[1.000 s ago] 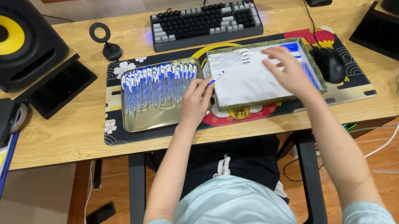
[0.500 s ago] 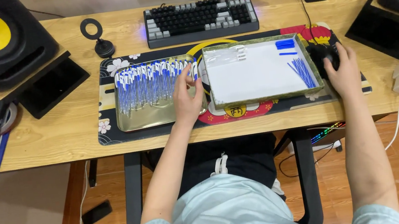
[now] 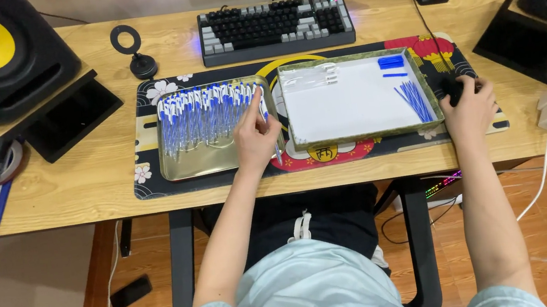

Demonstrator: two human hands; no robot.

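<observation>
**Left hand at the pen tray, right hand on the mouse**

From my feed, the left hand (image 3: 255, 135) now rests at the right edge of the metal tray (image 3: 180, 167), fingers curled around one white-and-blue pen (image 3: 270, 127) that hangs over the tray's rim towards the front edge of the desk mat (image 3: 151, 184). The grip is closed on that pen. Half a second ago this hand sat in much the same place between the two trays, so it has barely shifted.

The rest of the pens (image 3: 205, 113) lie in a row across the back half of the metal tray, caps towards the keyboard (image 3: 274, 28).

The right hand (image 3: 468, 110) is well apart from the left, at the right edge of the mat, fingers folded down over the black mouse (image 3: 451, 88). A second ago it lay flat on the white tray (image 3: 351, 104); half a second ago it had already reached the mouse, and it stays there.

With that hand gone, the white tray shows bare in its middle. Its back right corner holds a small blue block (image 3: 390, 61), and a fan of thin blue refills (image 3: 414, 100) lies along its right edge. Clear sleeves (image 3: 320, 77) sit at its back left corner.
</observation>
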